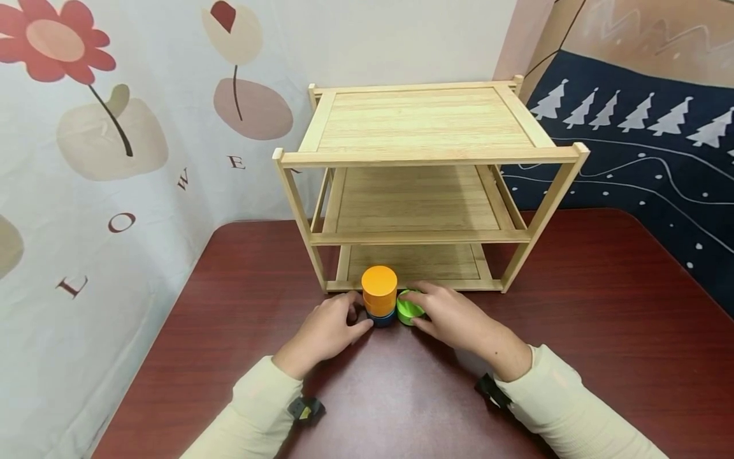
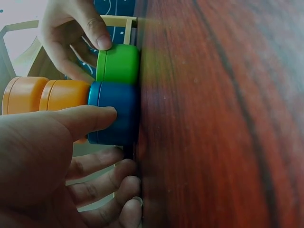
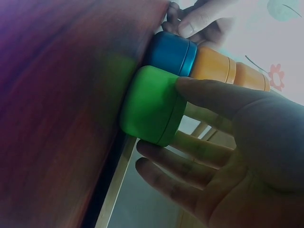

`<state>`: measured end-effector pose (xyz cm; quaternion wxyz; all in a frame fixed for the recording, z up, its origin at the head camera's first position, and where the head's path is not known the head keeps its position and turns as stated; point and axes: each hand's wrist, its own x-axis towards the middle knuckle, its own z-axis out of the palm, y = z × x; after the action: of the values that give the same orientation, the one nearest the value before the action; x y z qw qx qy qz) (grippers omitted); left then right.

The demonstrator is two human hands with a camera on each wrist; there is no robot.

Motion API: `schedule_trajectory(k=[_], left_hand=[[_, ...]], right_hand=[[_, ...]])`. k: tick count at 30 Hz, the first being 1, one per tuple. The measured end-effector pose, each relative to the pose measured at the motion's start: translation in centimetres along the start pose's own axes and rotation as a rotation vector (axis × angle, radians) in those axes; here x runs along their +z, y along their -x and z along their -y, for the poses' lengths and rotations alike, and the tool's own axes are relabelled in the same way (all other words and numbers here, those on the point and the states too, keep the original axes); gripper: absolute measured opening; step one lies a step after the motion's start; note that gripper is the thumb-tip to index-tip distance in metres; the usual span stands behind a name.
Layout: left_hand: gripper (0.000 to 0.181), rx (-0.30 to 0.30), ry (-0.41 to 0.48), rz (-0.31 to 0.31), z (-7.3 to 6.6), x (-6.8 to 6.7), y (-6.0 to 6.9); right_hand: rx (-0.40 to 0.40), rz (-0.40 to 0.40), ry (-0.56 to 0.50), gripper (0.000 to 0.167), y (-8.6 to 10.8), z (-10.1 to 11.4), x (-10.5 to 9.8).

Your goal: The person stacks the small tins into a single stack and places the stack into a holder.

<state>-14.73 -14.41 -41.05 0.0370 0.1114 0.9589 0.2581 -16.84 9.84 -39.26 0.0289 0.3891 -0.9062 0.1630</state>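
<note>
A stack of small round tubs stands upright on the table, with a blue tub at the bottom and two orange tubs above it. My left hand is at the stack's left side. Its thumb lies at the blue tub, and its other fingers are loosely bent beside it. Right of the stack, close against the blue tub, a green tub rests on the table. My right hand holds it from above, thumb on the near rim and fingers along the far side.
A three-tier light wooden rack stands right behind the tubs. Its lowest shelf lies just above the dark red table. Printed cloths hang behind and to both sides.
</note>
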Motion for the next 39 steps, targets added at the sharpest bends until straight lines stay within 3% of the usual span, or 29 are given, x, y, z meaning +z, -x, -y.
schedule_trajectory(k=[21,39], left_hand=[[0.022,0.011,-0.009,0.011,0.0,-0.1,0.0],[0.022,0.015,-0.009,0.020,0.1,0.0,0.0]], right_hand=[[-0.026,-0.002,-0.010,0.039,-0.1,0.0,-0.2],[0.009,0.028,0.005,0.039,0.2,0.1,-1.1]])
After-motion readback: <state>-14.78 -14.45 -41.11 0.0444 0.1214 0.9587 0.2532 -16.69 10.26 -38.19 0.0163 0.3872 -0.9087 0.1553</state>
